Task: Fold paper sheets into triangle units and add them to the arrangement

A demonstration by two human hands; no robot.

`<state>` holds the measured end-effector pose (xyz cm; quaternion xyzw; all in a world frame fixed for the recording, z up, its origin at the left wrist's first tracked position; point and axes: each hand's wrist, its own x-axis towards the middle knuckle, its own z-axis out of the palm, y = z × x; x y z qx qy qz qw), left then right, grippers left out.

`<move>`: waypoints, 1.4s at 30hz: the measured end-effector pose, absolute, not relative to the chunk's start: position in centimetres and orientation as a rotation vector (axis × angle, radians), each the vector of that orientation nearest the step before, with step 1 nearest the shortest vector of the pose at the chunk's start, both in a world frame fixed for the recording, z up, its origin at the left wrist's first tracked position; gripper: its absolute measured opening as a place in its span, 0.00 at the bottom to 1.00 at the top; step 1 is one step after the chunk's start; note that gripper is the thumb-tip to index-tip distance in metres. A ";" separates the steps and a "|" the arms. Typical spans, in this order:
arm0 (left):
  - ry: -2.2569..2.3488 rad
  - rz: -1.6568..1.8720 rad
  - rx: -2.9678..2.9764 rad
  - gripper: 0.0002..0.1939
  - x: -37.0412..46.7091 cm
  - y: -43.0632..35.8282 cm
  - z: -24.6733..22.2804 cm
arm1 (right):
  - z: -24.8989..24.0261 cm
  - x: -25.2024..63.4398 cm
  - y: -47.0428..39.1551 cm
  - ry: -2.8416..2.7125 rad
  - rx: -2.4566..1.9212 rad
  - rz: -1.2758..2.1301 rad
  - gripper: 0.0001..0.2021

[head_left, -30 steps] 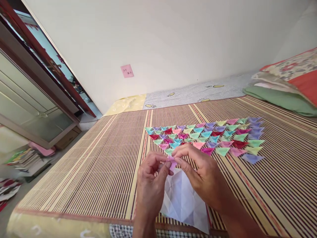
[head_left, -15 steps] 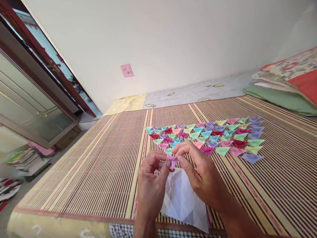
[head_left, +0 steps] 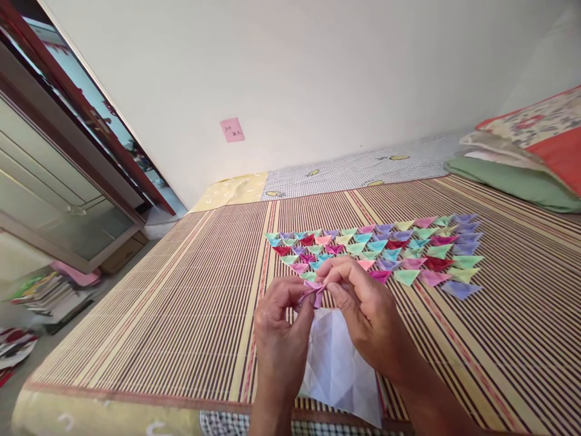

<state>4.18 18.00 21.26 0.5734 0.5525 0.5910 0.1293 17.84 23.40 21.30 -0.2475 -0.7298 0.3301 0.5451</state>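
Observation:
A small pink-purple piece of folded paper (head_left: 315, 292) is pinched between my two hands, above the striped mat. My left hand (head_left: 284, 315) grips its left side with thumb and fingers. On its right edge, the thumb and fingertips of my right hand (head_left: 361, 309) close together. Beneath my hands lies a white creased sheet of paper (head_left: 340, 366), partly hidden by them. Just beyond, several rows of small folded paper pieces (head_left: 406, 277) in many colours are laid out; my right hand covers a few of them.
The striped mat (head_left: 181, 303) covers a bed against a white wall. Folded bedding (head_left: 508, 181) and a red floral pillow (head_left: 549, 130) sit at the far right. A pink note (head_left: 232, 129) hangs on the wall. Books (head_left: 49, 293) are stacked on the left near a glazed door (head_left: 68, 175).
The pink-purple paper has changed shape slightly between my fingers, its left side now more bent. My left hand has shifted a little to the right.

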 end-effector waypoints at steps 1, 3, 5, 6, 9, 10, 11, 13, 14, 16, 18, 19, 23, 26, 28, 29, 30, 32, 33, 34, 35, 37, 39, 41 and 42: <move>1.625 1.724 1.686 0.07 4.2 18.0 21.3 | 21.3 17.9 23.4 -1.730 -0.586 0.795 0.08; 1.674 1.730 1.737 0.07 4.4 18.1 21.3 | 21.3 17.9 23.5 -1.736 -0.593 0.813 0.07; 1.719 1.734 1.809 0.08 4.5 18.1 21.3 | 21.4 17.9 23.5 -1.758 -0.604 0.797 0.06; 1.729 1.738 1.844 0.08 4.5 18.2 21.2 | 21.4 17.8 23.4 -1.774 -0.615 0.775 0.04; 1.735 1.756 1.906 0.09 4.7 18.2 21.2 | 21.3 17.5 23.1 -1.811 -0.668 0.686 0.03; 1.734 1.766 1.909 0.09 4.8 18.2 21.2 | 21.3 17.4 23.0 -1.814 -0.691 0.662 0.03; 1.733 1.779 1.907 0.09 4.8 18.2 21.1 | 21.3 17.3 22.9 -1.813 -0.714 0.646 0.04; 1.734 1.798 1.892 0.08 4.9 18.2 21.1 | 21.2 17.1 22.6 -1.803 -0.756 0.623 0.05; 1.732 1.804 1.882 0.08 5.0 18.2 21.1 | 21.1 17.0 22.6 -1.797 -0.775 0.616 0.05; 1.727 1.814 1.865 0.08 5.1 18.2 21.0 | 21.1 16.9 22.5 -1.786 -0.804 0.608 0.05; 1.713 1.822 1.862 0.09 5.2 18.2 20.9 | 21.1 16.8 22.5 -1.767 -0.829 0.617 0.05; 1.706 1.820 1.868 0.10 5.3 18.2 20.9 | 21.1 16.9 22.6 -1.756 -0.843 0.627 0.05; 1.665 1.784 1.933 0.11 5.6 18.2 20.9 | 21.0 17.1 22.9 -1.713 -0.907 0.615 0.06; 1.644 1.782 1.943 0.11 5.7 18.2 20.9 | 20.8 17.2 23.0 -1.702 -0.915 0.535 0.08; 1.661 1.773 1.896 0.11 5.8 18.2 20.9 | 20.6 17.2 23.1 -1.709 -0.910 0.490 0.08; 1.673 1.757 1.846 0.10 5.8 18.1 20.9 | 20.5 17.2 23.1 -1.716 -0.911 0.471 0.08; 1.677 1.736 1.776 0.09 5.8 18.1 20.9 | 20.4 17.1 23.2 -1.725 -0.914 0.456 0.08; 1.639 1.691 1.590 0.07 5.7 18.1 21.0 | 20.4 17.2 23.3 -1.751 -0.905 0.430 0.07; 1.601 1.672 1.495 0.05 5.6 18.1 21.0 | 20.5 17.2 23.3 -1.766 -0.876 0.419 0.07; 1.560 1.656 1.413 0.04 5.6 18.0 21.0 | 20.7 17.3 23.3 -1.784 -0.832 0.416 0.07; 1.524 1.645 1.354 0.04 5.5 18.0 20.9 | 20.9 17.4 23.3 -1.807 -0.780 0.421 0.08; 1.485 1.635 1.293 0.04 5.3 18.0 20.8 | 21.3 17.7 23.3 -1.854 -0.698 0.448 0.11; 1.469 1.635 1.267 0.05 5.2 18.0 20.7 | 21.7 17.9 23.2 -1.886 -0.679 0.488 0.10; 1.440 1.636 1.230 0.05 5.1 18.0 20.8 | 21.9 18.0 23.2 -1.890 -0.678 0.507 0.09; 1.415 1.633 1.208 0.06 5.1 18.0 20.8 | 21.9 18.0 23.2 -1.887 -0.675 0.508 0.09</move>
